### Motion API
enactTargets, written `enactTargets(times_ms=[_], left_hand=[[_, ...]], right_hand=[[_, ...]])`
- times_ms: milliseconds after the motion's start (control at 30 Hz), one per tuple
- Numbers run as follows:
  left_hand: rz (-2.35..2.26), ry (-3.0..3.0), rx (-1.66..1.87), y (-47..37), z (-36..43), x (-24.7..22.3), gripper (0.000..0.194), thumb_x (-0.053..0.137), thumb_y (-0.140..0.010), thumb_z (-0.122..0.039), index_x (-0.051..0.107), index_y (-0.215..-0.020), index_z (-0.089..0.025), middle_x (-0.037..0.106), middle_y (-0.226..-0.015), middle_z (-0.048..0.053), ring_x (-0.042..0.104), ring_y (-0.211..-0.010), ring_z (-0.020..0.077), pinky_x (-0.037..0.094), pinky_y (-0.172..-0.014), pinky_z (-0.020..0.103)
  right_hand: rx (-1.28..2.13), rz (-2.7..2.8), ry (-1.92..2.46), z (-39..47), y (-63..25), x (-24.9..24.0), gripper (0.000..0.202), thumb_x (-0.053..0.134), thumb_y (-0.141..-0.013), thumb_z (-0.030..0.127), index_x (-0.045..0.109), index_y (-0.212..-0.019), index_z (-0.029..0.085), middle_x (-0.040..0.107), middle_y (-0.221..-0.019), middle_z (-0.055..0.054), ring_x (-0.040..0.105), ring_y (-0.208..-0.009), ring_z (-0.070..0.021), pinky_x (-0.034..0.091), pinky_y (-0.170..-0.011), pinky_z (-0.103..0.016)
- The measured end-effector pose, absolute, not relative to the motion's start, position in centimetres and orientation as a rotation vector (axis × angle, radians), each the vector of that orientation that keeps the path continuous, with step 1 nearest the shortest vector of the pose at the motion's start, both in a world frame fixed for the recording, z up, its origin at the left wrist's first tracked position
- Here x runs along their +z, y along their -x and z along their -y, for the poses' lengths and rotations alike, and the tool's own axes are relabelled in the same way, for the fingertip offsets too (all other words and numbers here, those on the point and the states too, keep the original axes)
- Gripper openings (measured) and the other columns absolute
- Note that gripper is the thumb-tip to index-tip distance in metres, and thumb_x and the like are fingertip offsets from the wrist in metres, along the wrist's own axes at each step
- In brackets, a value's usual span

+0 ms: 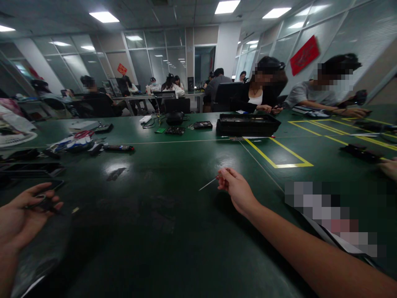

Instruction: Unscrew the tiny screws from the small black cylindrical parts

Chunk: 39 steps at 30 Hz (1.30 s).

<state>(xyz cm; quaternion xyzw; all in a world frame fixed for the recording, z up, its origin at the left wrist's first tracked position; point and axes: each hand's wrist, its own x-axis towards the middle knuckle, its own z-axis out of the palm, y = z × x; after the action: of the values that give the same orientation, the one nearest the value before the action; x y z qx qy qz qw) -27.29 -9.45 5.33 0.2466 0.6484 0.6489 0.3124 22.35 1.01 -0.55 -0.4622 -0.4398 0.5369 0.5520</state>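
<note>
My right hand is over the middle of the green table, its fingers pinched together. A thin, straight metal rod sticks out of that pinch, its free end toward the lower left. At the left edge, my left hand is turned palm up with its fingers partly curled. A small dark object with a rounded loop rests in its grip; its kind is unclear. Just right of those fingertips is a tiny pale piece.
A long black bin stands across the table, near circuit boards. Tools and cables are heaped at the left, above a black tray. Yellow tape marks the right side. Co-workers sit opposite; another person's hand shows at right.
</note>
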Motion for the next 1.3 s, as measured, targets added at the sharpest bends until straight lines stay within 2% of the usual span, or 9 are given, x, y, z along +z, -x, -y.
enactTargets(times_ms=[300, 433, 533, 600, 667, 867, 1000, 1133, 1300], left_hand=[[-1.473, -0.652, 1.601, 17.4, 5.5, 8.0, 0.039, 0.051, -0.063, 0.003, 0.064, -0.095, -0.014, 0.057, -0.073, 0.003, 0.057, -0.064, 0.0159, 0.058, -0.057, 0.025], [-1.332, -0.762, 1.486, 13.3, 3.8, 8.7, 0.031, 0.056, -0.073, -0.005, 0.061, -0.103, -0.012, 0.059, -0.081, 0.005, 0.060, -0.070, 0.0168, 0.056, -0.062, 0.026], [-1.245, -0.846, 1.384, 10.2, 2.6, 8.7, 0.042, 0.060, -0.069, -0.005, 0.057, -0.109, -0.016, 0.059, -0.090, 0.004, 0.065, -0.082, 0.0193, 0.052, -0.066, 0.026], [-1.250, -0.938, 1.311, 8.0, 1.8, 8.3, 0.058, 0.061, -0.062, 0.002, 0.053, -0.116, -0.019, 0.060, -0.098, 0.004, 0.066, -0.089, 0.0202, 0.048, -0.067, 0.026], [-1.293, -1.048, 1.234, 5.8, 1.0, 7.4, 0.063, 0.063, -0.063, 0.003, 0.050, -0.121, -0.020, 0.061, -0.106, 0.006, 0.065, -0.089, 0.0193, 0.046, -0.071, 0.029], [-1.237, -1.333, 1.135, 0.9, -0.7, 2.9, 0.039, 0.070, -0.076, -0.006, 0.058, -0.111, -0.019, 0.066, -0.111, 0.011, 0.064, -0.104, 0.0238, 0.043, -0.099, 0.043], [-1.285, -1.635, 1.001, 0.4, -0.2, 1.3, 0.036, 0.072, -0.078, -0.009, 0.067, -0.112, -0.021, 0.068, -0.115, 0.008, 0.064, -0.106, 0.0238, 0.045, -0.099, 0.043], [-1.391, -1.936, 0.965, 0.9, 0.6, 0.9, 0.037, 0.070, -0.081, -0.007, 0.070, -0.114, -0.025, 0.066, -0.121, 0.004, 0.061, -0.114, 0.0219, 0.046, -0.101, 0.039], [-1.486, -1.998, 0.946, 1.0, 0.4, 0.5, 0.049, 0.072, -0.083, -0.010, 0.063, -0.129, -0.023, 0.066, -0.126, 0.004, 0.061, -0.117, 0.0213, 0.045, -0.105, 0.038]], right_hand=[[1.254, 1.035, 1.116, -0.8, -22.2, -0.3, 0.035, 0.074, -0.075, 0.056, 0.067, -0.082, 0.022, 0.061, -0.073, -0.001, 0.053, -0.065, -0.0165, 0.045, -0.060, -0.032], [1.256, 1.034, 1.107, -0.8, -22.2, -0.4, 0.034, 0.074, -0.076, 0.055, 0.068, -0.082, 0.022, 0.060, -0.073, -0.001, 0.053, -0.066, -0.0167, 0.044, -0.061, -0.032], [1.266, 1.029, 1.094, -0.9, -22.2, -0.5, 0.033, 0.074, -0.077, 0.054, 0.068, -0.082, 0.022, 0.060, -0.073, -0.001, 0.053, -0.067, -0.0166, 0.044, -0.061, -0.031], [1.264, 1.033, 1.093, -0.9, -22.3, -0.5, 0.034, 0.073, -0.078, 0.055, 0.069, -0.084, 0.022, 0.059, -0.073, -0.001, 0.053, -0.067, -0.0165, 0.044, -0.061, -0.031], [1.252, 1.046, 1.102, -0.9, -22.4, -0.4, 0.035, 0.072, -0.080, 0.057, 0.070, -0.086, 0.022, 0.060, -0.073, -0.001, 0.053, -0.067, -0.0163, 0.044, -0.061, -0.031], [1.208, 1.121, 1.121, -0.6, -22.6, 0.2, 0.036, 0.071, -0.082, 0.056, 0.070, -0.081, 0.020, 0.056, -0.066, 0.001, 0.048, -0.059, -0.0135, 0.043, -0.062, -0.031], [1.186, 1.167, 1.111, -0.4, -22.6, 0.6, 0.034, 0.073, -0.080, 0.053, 0.067, -0.075, 0.020, 0.055, -0.063, 0.001, 0.048, -0.057, -0.0134, 0.043, -0.060, -0.031], [1.132, 1.130, 1.052, -0.2, -22.6, 1.0, 0.032, 0.073, -0.080, 0.050, 0.072, -0.085, 0.018, 0.059, -0.064, 0.001, 0.054, -0.061, -0.0145, 0.046, -0.063, -0.031], [1.099, 1.251, 0.998, 0.4, -22.6, 1.7, 0.030, 0.074, -0.081, 0.044, 0.074, -0.100, 0.020, 0.075, -0.088, -0.005, 0.067, -0.079, -0.0187, 0.054, -0.076, -0.036]])
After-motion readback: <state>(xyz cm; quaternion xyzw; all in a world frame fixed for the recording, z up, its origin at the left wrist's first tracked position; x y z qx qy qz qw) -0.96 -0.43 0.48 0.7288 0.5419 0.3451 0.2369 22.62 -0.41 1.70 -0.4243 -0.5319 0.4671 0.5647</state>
